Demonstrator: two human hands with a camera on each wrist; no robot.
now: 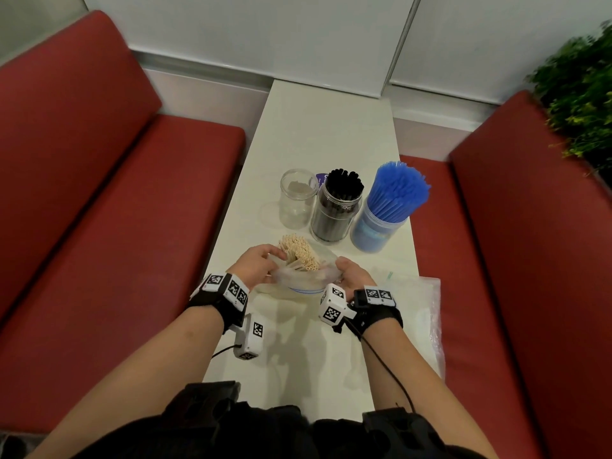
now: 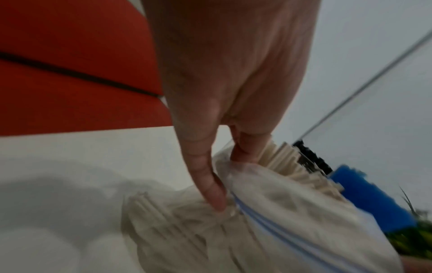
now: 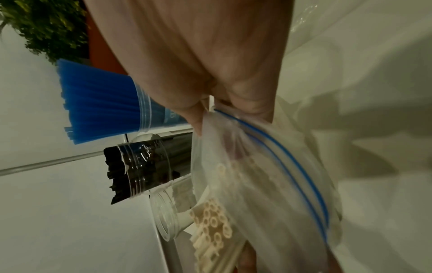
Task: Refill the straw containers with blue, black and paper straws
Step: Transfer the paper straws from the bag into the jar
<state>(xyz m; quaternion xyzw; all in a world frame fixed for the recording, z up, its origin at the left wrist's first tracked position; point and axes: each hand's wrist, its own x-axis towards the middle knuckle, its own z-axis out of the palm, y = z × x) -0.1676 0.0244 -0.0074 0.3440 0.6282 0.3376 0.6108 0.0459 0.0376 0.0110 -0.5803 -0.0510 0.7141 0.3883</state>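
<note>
Both hands (image 1: 303,271) pinching bag (image 1: 306,281) — paper straws (image 1: 299,253)

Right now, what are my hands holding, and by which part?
Both grip the zip bag of paper straws at its open mouth: left hand on the left edge, right hand pinching the right edge by the blue zip strip.

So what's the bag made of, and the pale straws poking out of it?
The bag looks like thin clear plastic: glossy, crinkled, see-through, with a blue zip strip along its mouth. The pale straws look like paper: matte cream tubes with thick walls, no shine. That is judged by look only.
</note>
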